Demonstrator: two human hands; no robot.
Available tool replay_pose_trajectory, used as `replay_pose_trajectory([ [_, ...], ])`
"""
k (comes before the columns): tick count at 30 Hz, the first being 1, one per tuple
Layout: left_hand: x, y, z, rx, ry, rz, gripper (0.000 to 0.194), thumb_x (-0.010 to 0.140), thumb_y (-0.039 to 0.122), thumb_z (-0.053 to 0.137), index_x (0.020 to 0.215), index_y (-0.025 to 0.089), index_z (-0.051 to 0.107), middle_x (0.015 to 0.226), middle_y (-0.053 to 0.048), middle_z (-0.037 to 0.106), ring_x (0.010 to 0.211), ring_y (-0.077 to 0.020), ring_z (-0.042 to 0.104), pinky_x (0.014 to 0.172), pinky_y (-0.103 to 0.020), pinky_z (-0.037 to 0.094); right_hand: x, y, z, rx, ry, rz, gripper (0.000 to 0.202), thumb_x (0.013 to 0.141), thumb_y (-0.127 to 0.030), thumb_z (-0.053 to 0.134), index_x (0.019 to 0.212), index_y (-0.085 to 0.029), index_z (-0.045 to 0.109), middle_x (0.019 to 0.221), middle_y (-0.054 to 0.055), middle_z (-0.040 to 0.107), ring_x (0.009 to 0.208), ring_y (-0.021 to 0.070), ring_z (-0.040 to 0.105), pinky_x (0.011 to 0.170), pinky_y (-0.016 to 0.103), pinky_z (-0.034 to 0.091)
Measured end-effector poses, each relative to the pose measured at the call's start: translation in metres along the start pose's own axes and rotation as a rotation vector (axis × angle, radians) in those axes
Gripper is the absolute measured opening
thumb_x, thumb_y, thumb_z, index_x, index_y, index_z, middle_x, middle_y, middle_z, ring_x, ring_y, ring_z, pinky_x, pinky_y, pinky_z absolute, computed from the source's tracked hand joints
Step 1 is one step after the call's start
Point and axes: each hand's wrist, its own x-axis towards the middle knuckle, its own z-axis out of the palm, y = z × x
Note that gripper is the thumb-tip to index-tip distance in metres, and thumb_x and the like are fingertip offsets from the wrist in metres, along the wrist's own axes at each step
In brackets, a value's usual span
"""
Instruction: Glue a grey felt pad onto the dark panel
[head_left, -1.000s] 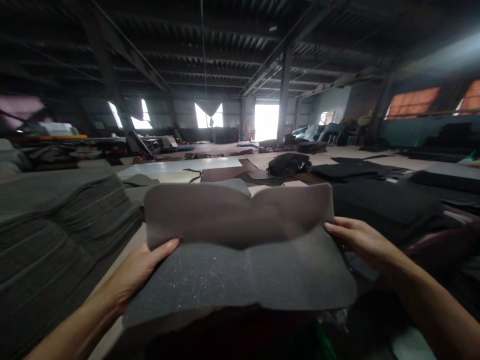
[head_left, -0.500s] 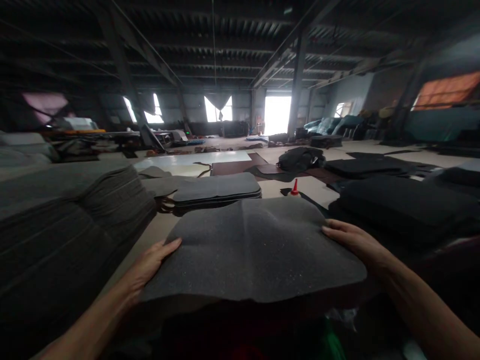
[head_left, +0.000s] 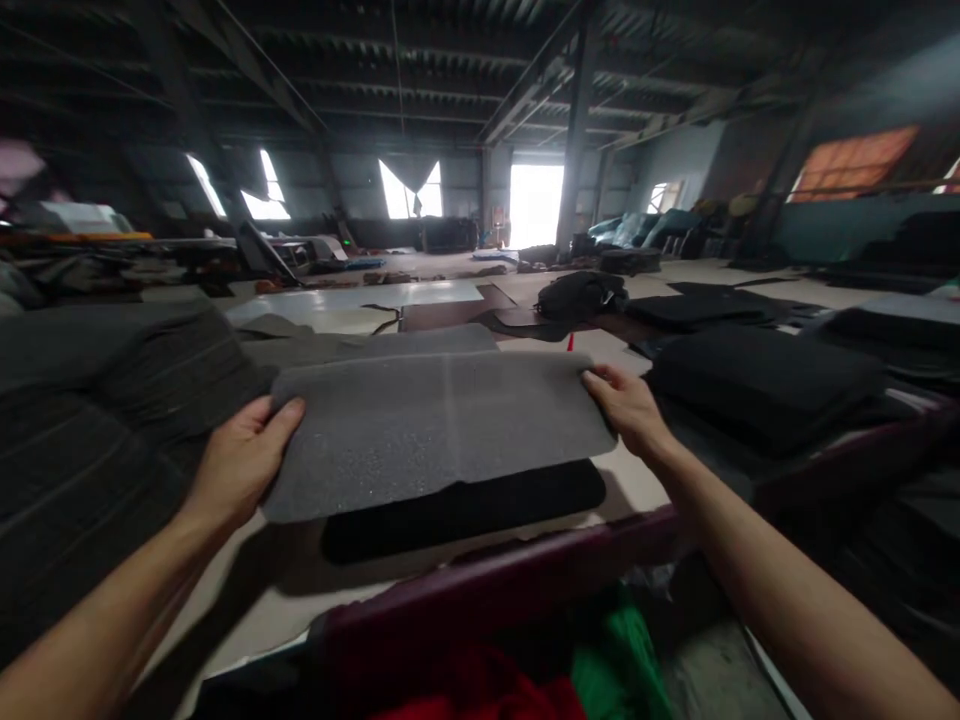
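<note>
The hall is dim; daylight glares, blown out, from the far doorway (head_left: pixel 535 205) and the windows (head_left: pixel 409 192) beside it. A dark shadow lies on the tabletop (head_left: pixel 300 585) under the grey sheet (head_left: pixel 442 430). Edges bend outward and smear with motion blur.

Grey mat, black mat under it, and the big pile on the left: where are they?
grey mat (head_left: pixel 442 430), head view, middle of its top face.
black mat (head_left: pixel 465 508), head view, its visible front strip.
big pile (head_left: pixel 97 420), head view, its layered side.
</note>
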Motion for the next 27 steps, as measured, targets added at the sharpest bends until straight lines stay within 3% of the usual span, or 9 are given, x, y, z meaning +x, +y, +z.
replay_pose_trajectory([
  [4,0.004,-0.048,0.018,0.114,-0.055,-0.105,0.037,0.083,0.050,0.060,0.103,0.020,0.070,0.080,0.001,0.072,0.067,-0.0187,0.064,0.055,-0.022,0.047,0.002,0.048,0.009,-0.157,-0.006,0.034,0.032,0.078,-0.048,0.061,0.087,-0.018,0.068,0.072,0.002,0.065,0.065,0.0168,0.056,0.056,0.025,0.038],
  [7,0.004,-0.081,0.033,0.188,-0.120,-0.068,0.040,0.081,0.054,0.056,0.098,0.020,0.069,0.083,-0.002,0.073,0.074,-0.0229,0.067,0.061,-0.026,0.050,-0.006,0.077,0.012,-0.261,-0.026,0.048,0.028,0.078,-0.045,0.059,0.081,-0.019,0.068,0.071,0.002,0.066,0.068,0.0183,0.058,0.058,0.026,0.037],
  [9,0.003,-0.092,0.040,0.305,-0.140,-0.017,0.040,0.083,0.055,0.053,0.094,0.020,0.068,0.085,-0.003,0.074,0.078,-0.0241,0.068,0.065,-0.027,0.050,-0.012,0.087,0.013,-0.314,-0.034,0.049,0.029,0.080,-0.047,0.058,0.081,-0.020,0.069,0.071,0.001,0.065,0.068,0.0186,0.058,0.058,0.026,0.037],
  [13,0.003,-0.098,0.045,0.478,-0.130,0.008,0.045,0.086,0.056,0.049,0.103,0.018,0.067,0.092,-0.006,0.073,0.085,-0.0252,0.067,0.070,-0.027,0.047,-0.018,0.092,0.011,-0.385,-0.042,0.036,0.031,0.084,-0.049,0.055,0.084,-0.021,0.070,0.071,0.000,0.065,0.066,0.0176,0.057,0.059,0.026,0.036],
  [27,0.009,-0.113,0.051,0.654,-0.110,-0.038,0.047,0.087,0.056,0.046,0.108,0.020,0.068,0.095,-0.007,0.073,0.088,-0.0261,0.067,0.071,-0.026,0.041,-0.026,0.086,0.006,-0.663,-0.045,-0.022,0.018,0.093,-0.035,0.061,0.092,-0.021,0.072,0.076,0.001,0.067,0.072,0.0170,0.061,0.064,0.026,0.037],
])
